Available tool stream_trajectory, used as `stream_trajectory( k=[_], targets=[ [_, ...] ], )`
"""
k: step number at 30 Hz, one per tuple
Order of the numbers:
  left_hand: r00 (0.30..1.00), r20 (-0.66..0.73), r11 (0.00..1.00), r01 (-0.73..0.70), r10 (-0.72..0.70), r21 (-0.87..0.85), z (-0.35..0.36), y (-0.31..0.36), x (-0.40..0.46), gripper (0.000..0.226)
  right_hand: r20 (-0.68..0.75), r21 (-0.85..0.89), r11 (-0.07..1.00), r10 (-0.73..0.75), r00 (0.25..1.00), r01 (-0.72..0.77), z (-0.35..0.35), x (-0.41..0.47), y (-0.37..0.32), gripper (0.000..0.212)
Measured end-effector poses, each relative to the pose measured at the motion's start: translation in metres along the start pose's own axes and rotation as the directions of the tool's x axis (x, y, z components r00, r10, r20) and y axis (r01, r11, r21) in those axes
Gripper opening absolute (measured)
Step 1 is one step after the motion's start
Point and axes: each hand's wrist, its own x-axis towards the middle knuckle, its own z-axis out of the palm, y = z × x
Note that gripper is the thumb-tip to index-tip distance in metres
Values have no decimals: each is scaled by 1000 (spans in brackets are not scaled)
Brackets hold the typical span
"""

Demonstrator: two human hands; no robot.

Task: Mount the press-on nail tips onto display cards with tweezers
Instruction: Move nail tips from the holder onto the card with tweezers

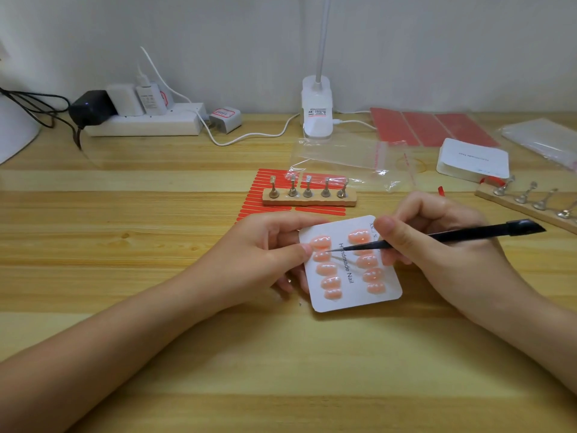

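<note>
Display card [351, 295] on wooden table [156, 276], left hand [265, 245] pinching its left edge, right hand [437, 242] gripping black tweezers [437, 237], tips at glossy peach nail tips [321, 256] in two columns.

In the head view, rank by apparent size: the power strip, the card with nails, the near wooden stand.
1. Power strip
2. Card, nearer the camera, so the gap is unsure
3. Wooden stand

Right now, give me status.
Left hand holds display card. Right hand grips tweezers, tips at left nail column. Nothing blocking.
</note>
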Motion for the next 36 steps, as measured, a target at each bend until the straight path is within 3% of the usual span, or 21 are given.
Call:
stream_trajectory(
  k=[4,9,17,25,31,36],
  targets=[
    [1000,3,1000,11,-11,-3,0,-1,1,42,-17,-5,1000,-24,1000,24,-1,-1,1,26],
    [1000,-5,1000,8,-8,9,0,-1,1,41,20,-157,973,-167,986,168,0,-4,3,35],
    [999,-34,999,21,-19,35,1,-1,2,37,91,-259,901,-335,938,347,3,-7,6,27],
    [999,-32,999,27,-27,17,2,1,0,32,-29,-139,988,-71,997,67,1,-4,1,27],
    [1000,-10,1000,22,-22,20,0,0,0,40,-47,211,967,153,987,-140,-4,4,7,24],
    [1000,-1,1000,10,-10,18,1,0,-1,41,-15,218,958,196,981,-188,-4,5,8,24]
  ],
)
